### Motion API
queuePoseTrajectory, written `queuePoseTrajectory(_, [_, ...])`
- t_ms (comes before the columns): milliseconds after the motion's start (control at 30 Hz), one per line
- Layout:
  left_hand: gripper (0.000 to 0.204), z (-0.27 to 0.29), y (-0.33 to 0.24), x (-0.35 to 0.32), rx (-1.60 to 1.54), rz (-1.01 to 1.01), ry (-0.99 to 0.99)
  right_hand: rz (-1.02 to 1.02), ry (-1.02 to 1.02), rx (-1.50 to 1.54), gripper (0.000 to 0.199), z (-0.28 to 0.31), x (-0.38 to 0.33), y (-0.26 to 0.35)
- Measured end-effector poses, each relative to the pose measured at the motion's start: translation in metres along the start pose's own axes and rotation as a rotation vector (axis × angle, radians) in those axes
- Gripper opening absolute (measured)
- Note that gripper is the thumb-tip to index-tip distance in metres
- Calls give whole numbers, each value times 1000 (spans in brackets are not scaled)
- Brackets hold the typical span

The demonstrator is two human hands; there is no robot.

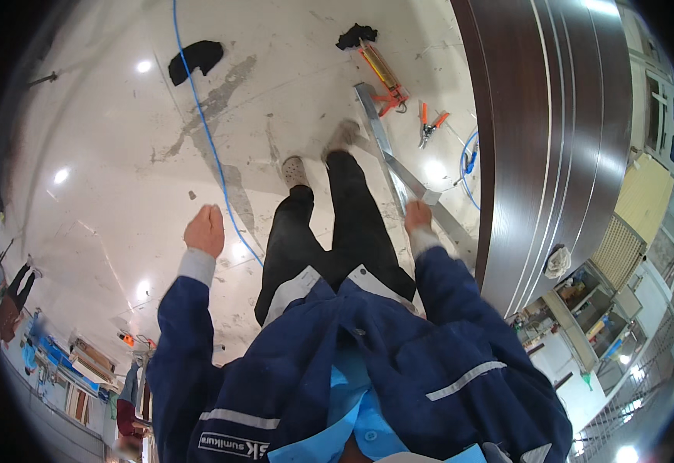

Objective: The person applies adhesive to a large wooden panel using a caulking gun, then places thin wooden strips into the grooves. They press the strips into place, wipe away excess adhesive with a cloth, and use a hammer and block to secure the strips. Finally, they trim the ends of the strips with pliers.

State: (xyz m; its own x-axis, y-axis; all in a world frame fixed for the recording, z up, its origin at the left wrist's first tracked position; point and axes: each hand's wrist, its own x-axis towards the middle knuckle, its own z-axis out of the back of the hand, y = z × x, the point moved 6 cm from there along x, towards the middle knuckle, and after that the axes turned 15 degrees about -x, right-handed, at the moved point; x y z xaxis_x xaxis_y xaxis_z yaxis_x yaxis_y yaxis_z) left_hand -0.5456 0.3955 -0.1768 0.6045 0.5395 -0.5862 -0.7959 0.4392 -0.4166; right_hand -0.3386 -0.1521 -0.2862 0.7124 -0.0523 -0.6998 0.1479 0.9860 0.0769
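My left hand [204, 230] hangs in front of me at the left, over the pale floor, with its fingers pressed together and nothing showing in them. My right hand [418, 216] hangs at the right, loosely curled, and I see nothing in it. Past its fingertips, a long grey metal strip [383, 147] lies on the floor; the hand overlaps it in view, but a touch cannot be made out. Beyond are an orange caulking gun [385, 77] and orange-handled snips [431, 125]. My right foot [338, 150] is smeared by motion.
A large dark brown panel [553, 139] with pale lines stands close on my right, a crumpled white cloth [558, 262] at its edge. A blue hose [210, 135] crosses the floor, beside a black cloth [197, 62]. People and stacked materials are at the far left.
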Motion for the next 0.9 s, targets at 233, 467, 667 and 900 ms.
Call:
queuePoseTrajectory(233, [49, -108, -28, 15, -299, 123, 121, -111, 56, -152, 54, 4, 192, 148])
queuePoseTrajectory(467, [103, -175, -48, 100, -149, 359, 275, -253, -28, 42, 26, -73, 342, -12])
queuePoseTrajectory(667, [88, -167, -56, 137, -98, 272, 121, -260, -72, -508, 43, -66, 468, -71])
queuePoseTrajectory(900, [74, -170, -70, 165, -15, 247, 78, -264, -182, -382, 58, -126, 606, -141])
